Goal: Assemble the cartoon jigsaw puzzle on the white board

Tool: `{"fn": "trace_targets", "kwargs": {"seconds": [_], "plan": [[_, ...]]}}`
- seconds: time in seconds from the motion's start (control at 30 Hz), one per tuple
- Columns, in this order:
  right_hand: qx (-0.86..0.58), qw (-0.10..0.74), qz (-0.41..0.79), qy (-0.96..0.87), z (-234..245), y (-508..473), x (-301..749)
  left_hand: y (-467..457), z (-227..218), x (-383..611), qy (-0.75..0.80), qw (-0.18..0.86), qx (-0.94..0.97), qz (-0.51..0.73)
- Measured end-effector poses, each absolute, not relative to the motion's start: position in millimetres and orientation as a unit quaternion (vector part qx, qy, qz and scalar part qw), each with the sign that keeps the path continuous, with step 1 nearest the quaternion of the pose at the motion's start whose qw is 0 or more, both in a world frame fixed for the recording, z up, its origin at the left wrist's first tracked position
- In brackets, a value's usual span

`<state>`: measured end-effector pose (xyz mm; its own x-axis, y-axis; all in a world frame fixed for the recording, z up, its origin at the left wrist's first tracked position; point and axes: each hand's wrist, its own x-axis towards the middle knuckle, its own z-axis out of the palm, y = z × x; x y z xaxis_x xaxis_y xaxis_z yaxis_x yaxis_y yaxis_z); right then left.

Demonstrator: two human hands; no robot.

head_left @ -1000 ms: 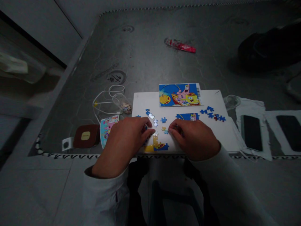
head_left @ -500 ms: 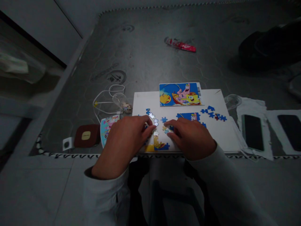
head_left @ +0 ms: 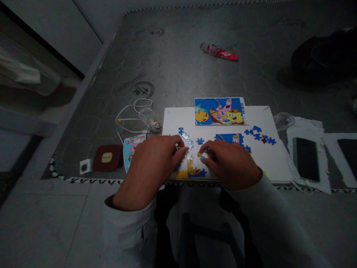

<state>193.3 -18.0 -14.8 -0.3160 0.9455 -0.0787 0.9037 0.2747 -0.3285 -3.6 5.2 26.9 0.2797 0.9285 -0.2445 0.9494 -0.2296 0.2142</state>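
Observation:
Loose jigsaw pieces and small joined sections lie on a white board (head_left: 264, 160). My right hand (head_left: 232, 163) pinches a small yellow and light-blue puzzle piece (head_left: 200, 156) between thumb and forefinger, just over the board. My left hand (head_left: 156, 158) is curled, its thumb and forefinger close together beside a strip of joined pieces (head_left: 190, 144). What lies under its palm is hidden. One blue piece (head_left: 200, 141) rests alone between the hands. A yellow and blue section (head_left: 195, 171) sits at the near edge. Behind my right hand is a partly covered blue section (head_left: 227, 138).
A cartoon picture card (head_left: 220, 111) lies at the board's back, with several blue pieces (head_left: 257, 136) to the right. Left are a patterned card (head_left: 128, 149), a brown box (head_left: 107, 158) and a white cable (head_left: 122, 108). A phone (head_left: 306, 159) rests on the right; a red wrapper (head_left: 223, 53) lies farther back.
The whole view has shifted slightly, so things appear farther right. The piece in my right fingers has tilted and shows more yellow. My left hand stays beside the strip.

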Motion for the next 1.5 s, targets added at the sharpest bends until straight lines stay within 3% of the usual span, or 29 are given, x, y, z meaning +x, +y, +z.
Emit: {"fn": "trace_targets", "kwargs": {"seconds": [0.63,0.83,1.03,1.23,1.5], "plan": [[-0.553,0.082,0.203,-0.804,-17,-19,190,4,29,-2,0.599,0.151,0.786,-0.027],[-0.540,0.118,0.241,-0.798,-8,-20,189,4,28,-4,0.574,0.182,0.798,-0.028],[-0.565,0.211,0.277,-0.748,-1,-23,187,4,19,-4,0.512,0.219,0.831,-0.013],[-0.557,0.224,0.355,-0.717,3,-23,185,4,22,-6,0.496,0.228,0.837,0.023],[-0.562,0.206,0.303,-0.742,-2,-21,190,1,23,-7,0.505,0.255,0.824,0.041]]}}
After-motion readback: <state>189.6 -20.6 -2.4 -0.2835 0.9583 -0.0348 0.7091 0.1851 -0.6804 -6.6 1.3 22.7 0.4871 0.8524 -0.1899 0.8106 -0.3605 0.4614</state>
